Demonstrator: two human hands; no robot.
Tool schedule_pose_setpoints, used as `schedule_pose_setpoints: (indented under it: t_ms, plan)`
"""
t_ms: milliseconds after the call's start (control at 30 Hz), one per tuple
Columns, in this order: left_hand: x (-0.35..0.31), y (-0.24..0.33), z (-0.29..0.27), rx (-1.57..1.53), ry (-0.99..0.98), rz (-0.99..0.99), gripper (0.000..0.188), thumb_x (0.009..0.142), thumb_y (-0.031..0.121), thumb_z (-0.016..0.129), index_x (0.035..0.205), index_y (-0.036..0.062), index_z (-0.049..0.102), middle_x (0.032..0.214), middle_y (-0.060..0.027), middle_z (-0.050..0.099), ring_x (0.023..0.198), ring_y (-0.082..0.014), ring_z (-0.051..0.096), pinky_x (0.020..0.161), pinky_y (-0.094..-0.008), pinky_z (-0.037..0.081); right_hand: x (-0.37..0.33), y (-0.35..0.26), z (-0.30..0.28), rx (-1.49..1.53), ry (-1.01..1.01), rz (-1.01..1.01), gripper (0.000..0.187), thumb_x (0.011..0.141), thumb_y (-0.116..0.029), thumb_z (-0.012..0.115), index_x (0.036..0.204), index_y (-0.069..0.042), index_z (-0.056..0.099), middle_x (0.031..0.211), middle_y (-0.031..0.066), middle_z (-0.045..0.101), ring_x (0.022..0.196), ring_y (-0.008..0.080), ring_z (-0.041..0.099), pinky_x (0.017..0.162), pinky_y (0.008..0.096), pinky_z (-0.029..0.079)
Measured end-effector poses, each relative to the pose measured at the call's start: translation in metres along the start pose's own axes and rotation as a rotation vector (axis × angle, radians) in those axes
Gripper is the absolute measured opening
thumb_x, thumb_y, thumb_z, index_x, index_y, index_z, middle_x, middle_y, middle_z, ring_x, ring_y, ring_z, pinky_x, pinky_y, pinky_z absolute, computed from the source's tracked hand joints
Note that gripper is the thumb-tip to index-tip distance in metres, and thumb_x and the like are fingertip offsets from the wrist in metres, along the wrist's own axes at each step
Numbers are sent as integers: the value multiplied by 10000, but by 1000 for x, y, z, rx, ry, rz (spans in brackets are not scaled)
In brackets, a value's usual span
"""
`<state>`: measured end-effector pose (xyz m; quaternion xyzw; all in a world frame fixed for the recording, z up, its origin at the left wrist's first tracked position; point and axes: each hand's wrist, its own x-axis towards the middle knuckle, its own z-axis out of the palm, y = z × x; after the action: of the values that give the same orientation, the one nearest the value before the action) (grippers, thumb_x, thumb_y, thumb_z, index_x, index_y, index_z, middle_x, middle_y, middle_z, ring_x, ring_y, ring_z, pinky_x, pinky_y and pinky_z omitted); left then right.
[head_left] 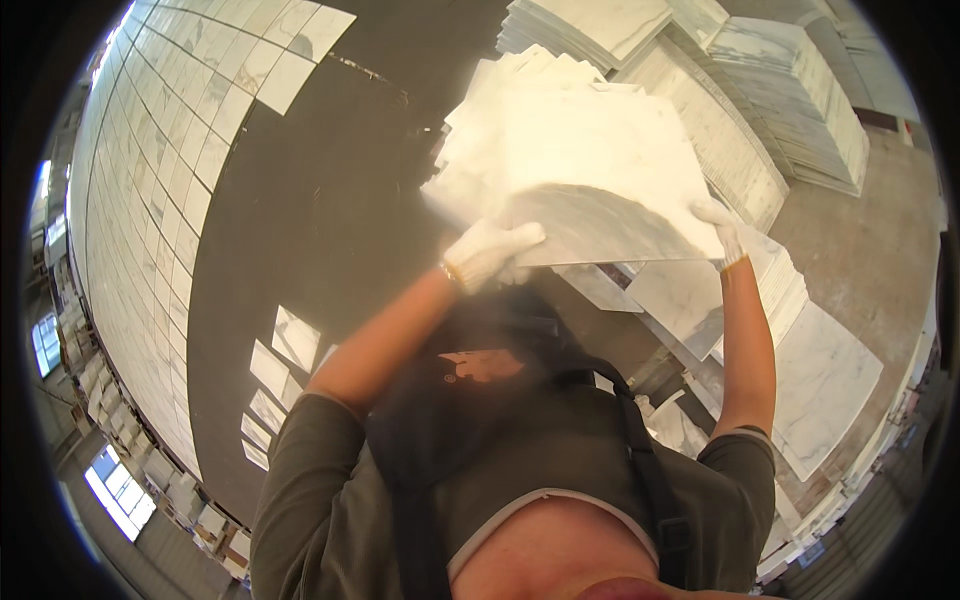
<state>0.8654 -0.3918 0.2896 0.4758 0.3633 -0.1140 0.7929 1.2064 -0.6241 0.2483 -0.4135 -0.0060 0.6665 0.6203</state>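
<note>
Now the left hand point(495, 250) and right hand point(722, 230) — both gloved — grip a pale tile point(610, 228) at the near side of the messy pile point(470, 135). Its front edge runs left to right — glare hides which way is longer.

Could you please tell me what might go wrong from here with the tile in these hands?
The pale tile is held near its edges by the gloved left hand and the gloved right hand, so an uneven grip might let it tip. The tile stack beyond has staggered corners, which could chip if knocked. Strong glare washes out much of the surface, so a flaw might go unnoticed.
</note>
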Motion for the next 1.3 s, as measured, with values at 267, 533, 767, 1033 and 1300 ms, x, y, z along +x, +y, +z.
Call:
schedule_pose_setpoints:
  t_ms: [267, 533, 767, 1033, 1300]
  plan:
    - [38, -29, 59, 180, -420, 44, 378, 913, 271, 630, 1151, -21, 610, 830, -56, 633, 679, -135, 615, 591, -275, 524, -186, -22, 103, -604, 526, -289, 753, 763, -214, 679, 1382, 137, 434, 1292, 232, 593, 1149, 293, 621, 980, 364, 507]
    - [82, -65, 118, 635, -703, 97, 410, 904, 246, 611, 1274, 70, 603, 1175, -154, 644, 1063, -241, 618, 883, -336, 515, -282, -3, 126, -753, 1033, -422, 583, 753, -161, 715, 1250, 109, 574, 1095, 158, 679, 887, 223, 681, 817, 322, 552]
    - [57, -39, 49, 472, -433, -79, 428, 920, 297, 647, 1267, 48, 627, 908, -30, 655, 797, -115, 597, 708, -272, 502, -277, 13, 31, -661, 1091, -298, 438, 758, -57, 744, 1160, 93, 653, 1061, 114, 708, 924, 184, 675, 806, 296, 544]
    - [9, -9, -3, 397, 94, -203, 559, 946, 337, 642, 1363, -17, 525, 1165, -105, 658, 987, -136, 633, 827, -285, 525, -199, 44, -53, -536, 1015, -341, 343, 781, -26, 709, 1112, 61, 686, 1016, 122, 723, 900, 189, 679, 809, 318, 545]
    - [-4, -22, 0, 216, 421, -260, 420, 890, 259, 579, 1260, 61, 601, 1105, -75, 632, 911, -145, 617, 750, -311, 545, -156, 101, -139, -719, 1158, -394, 406, 754, -138, 755, 1108, 48, 683, 981, 103, 726, 885, 205, 671, 837, 331, 529]
